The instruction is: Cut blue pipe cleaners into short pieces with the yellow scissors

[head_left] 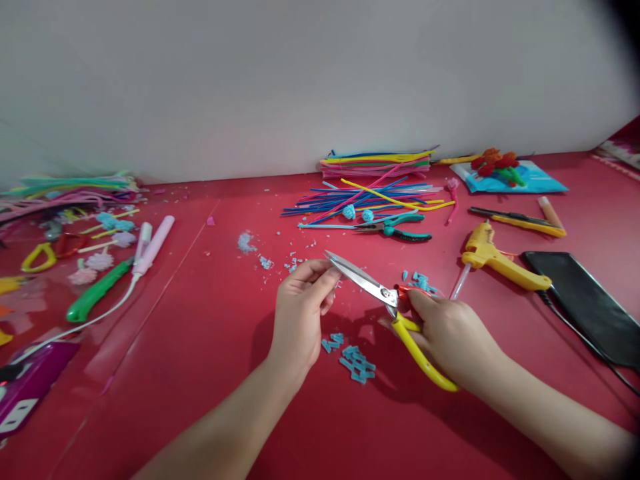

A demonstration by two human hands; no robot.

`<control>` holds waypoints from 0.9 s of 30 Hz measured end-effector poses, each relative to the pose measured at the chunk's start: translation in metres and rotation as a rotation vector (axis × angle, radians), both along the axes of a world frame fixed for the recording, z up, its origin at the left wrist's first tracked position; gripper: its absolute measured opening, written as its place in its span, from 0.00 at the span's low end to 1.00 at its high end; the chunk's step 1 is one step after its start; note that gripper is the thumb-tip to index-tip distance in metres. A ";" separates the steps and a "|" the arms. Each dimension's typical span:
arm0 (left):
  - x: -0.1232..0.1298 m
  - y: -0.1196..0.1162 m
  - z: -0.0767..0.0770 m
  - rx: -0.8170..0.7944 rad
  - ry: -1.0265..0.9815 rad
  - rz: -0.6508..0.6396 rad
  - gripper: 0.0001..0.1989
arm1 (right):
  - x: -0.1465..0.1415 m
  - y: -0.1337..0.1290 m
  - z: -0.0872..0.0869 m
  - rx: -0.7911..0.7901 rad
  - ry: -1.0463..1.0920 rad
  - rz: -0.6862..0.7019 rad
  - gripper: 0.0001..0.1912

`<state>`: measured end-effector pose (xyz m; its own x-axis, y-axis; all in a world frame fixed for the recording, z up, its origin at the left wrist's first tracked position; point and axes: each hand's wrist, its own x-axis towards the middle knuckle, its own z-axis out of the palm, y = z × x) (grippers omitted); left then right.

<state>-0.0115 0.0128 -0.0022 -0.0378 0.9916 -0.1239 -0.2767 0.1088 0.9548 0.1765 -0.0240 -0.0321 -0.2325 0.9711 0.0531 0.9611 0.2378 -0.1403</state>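
Note:
My right hand (450,327) grips scissors (370,283) with yellow and red handles, their blades pointing up and left. The blade tips reach the fingertips of my left hand (303,307). Thumb and fingers of that hand are pinched together; anything between them is too small or hidden to make out. Below the blades, short light-blue fuzzy pieces (357,365) lie on the red table (200,400). More blue pieces (423,281) rest behind my right hand, partly covered by it. Blue fluff trimmings (246,243) are scattered beyond my left hand.
Pliers (395,228) with teal handles lie near colourful pipe cleaners (370,200) and two blue pompoms (349,212). At right are a yellow glue gun (505,260), a black phone-like slab (585,300) and a cutter (525,223). A corded pink tool (155,245) and green-handled tool (100,291) lie left.

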 end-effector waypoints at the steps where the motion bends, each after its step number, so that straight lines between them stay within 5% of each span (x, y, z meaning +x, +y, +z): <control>1: 0.000 0.000 0.000 0.003 -0.002 -0.003 0.02 | 0.000 0.000 0.000 -0.002 -0.003 -0.001 0.20; 16: 0.001 0.000 -0.006 -0.017 -0.010 -0.157 0.05 | -0.001 0.008 0.016 -0.050 0.089 -0.138 0.16; 27: 0.011 -0.009 0.000 -0.175 0.130 -0.697 0.08 | -0.012 0.006 0.027 -0.408 1.012 -0.133 0.09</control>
<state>-0.0001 0.0036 -0.0020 0.5700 0.7566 -0.3206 0.0274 0.3724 0.9276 0.1647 -0.0180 -0.0052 -0.1546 0.9732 -0.1701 0.3715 -0.1023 -0.9228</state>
